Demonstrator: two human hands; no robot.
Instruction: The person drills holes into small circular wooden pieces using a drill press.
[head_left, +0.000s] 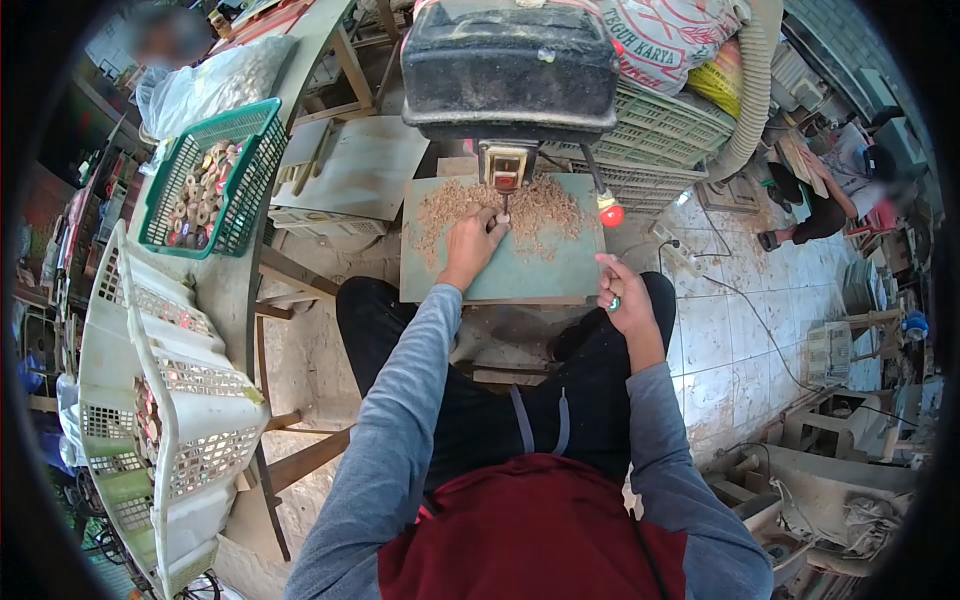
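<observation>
While our left hand (475,245) reaches over the near edge of the board (535,283), its thumb and fingertips look pressed together on a small pale piece (503,218), just right of the fingers and below the drill bit (505,201). We judge that everything turns on that upright line between bit and piece; whether they touch, we cannot tell. The piece sits about midway between the board's left and right edges, a little nearer the far one, among wood shavings (555,207); it is too small for us to read a long axis. Our right hand (637,300) is farther off, beyond the board's right edge, fingers partly curled beside a green ring-like thing (614,304), worn or held, we cannot tell.
</observation>
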